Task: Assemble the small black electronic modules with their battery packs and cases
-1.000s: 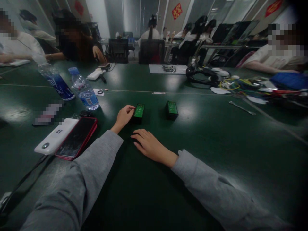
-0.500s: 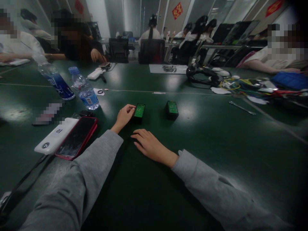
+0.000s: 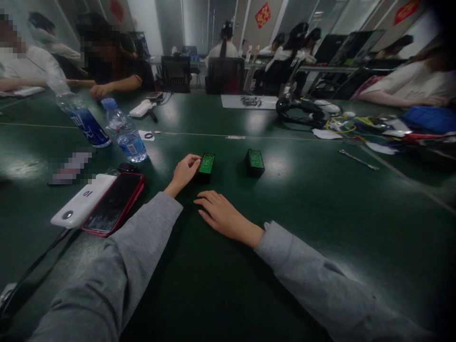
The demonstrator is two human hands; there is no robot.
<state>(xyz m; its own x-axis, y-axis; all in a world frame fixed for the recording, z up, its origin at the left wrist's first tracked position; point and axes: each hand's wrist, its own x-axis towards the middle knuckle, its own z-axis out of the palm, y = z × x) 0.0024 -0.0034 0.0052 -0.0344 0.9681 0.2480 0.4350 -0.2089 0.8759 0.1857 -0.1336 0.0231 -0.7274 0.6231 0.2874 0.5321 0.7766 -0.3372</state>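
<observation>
Two black boxes (image 3: pixel 207 164) (image 3: pixel 255 163) with green tops stand apart on the dark green table (image 3: pixel 320 213), mid-scene, one left and one right. Left hand (image 3: pixel 185 172): at the left side of the left box, thumb and fingers bent, fingertips at or just beside its edge; cannot tell whether they grip it. Right hand (image 3: pixel 224 216): released, holding nothing, palm down on the near side of the left box, fingers loosely spread and pointing left. Right box: untouched, beyond both hands.

Left of the hands: phone (image 3: pixel 114 204) in a red case, lying against a white power bank (image 3: pixel 83 202). Farther off on the left, two plastic bottles (image 3: pixel 130 142) (image 3: pixel 87 123), the nearer one blue-capped. Right side: wrench (image 3: pixel 358 159) lying flat; farther, a tangle of cables (image 3: pixel 359 126). Several people sit on the far side, details blurred.
</observation>
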